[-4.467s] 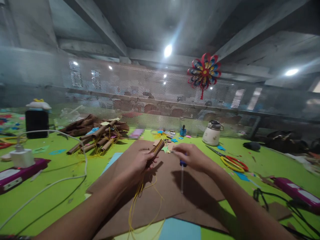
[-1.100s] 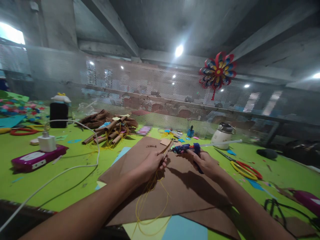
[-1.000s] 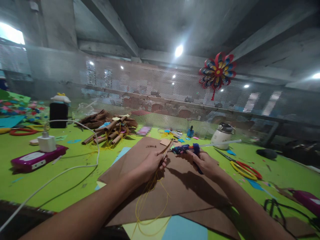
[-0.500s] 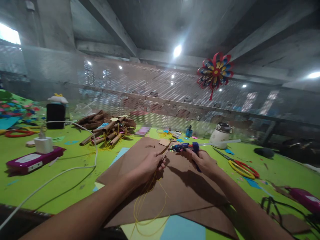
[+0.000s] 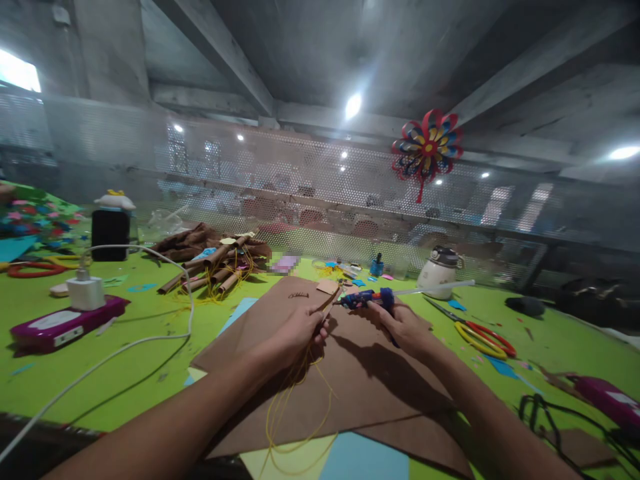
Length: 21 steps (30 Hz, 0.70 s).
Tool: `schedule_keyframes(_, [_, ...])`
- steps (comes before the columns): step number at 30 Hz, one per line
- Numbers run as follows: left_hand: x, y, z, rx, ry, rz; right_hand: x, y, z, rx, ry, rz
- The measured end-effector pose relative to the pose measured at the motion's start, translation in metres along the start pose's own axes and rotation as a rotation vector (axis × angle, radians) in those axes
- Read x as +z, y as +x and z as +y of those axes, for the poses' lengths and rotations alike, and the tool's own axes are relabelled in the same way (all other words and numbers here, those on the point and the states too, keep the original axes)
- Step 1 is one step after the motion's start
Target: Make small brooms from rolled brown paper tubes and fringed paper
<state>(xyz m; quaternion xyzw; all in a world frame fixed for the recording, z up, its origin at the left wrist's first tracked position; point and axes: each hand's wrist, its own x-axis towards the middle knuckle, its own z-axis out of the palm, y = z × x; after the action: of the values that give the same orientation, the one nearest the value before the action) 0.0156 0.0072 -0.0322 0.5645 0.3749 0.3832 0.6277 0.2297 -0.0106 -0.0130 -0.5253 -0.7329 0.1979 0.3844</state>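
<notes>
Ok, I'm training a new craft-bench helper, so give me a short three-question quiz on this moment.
1. True or false: the right hand holds a blue glue gun.
2. Multiple choice: what hangs from the left hand? A) yellow strings B) a white cable C) a red ribbon
3. Fill in: the scissors with red and yellow handles lie on the green table to the ____ of the right hand.

Key: 1 true. 2 A; the left hand's grip also pinches a rolled brown paper piece where the gun's nozzle points. 3 right.
</notes>
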Motion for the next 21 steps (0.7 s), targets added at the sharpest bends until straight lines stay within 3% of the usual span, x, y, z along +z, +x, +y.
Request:
schedule_keyframes(15, [-0.001,0.003,-0.003,-0.039,-0.061,-0.064,-0.002,0.009,0.017,-0.052,-0.032,0.103])
schedule_keyframes(21, [-0.001,0.005,-0.003,-0.065,-0.081,-0.033,-0.002,0.011,0.020,-0.027,-0.040,0.112])
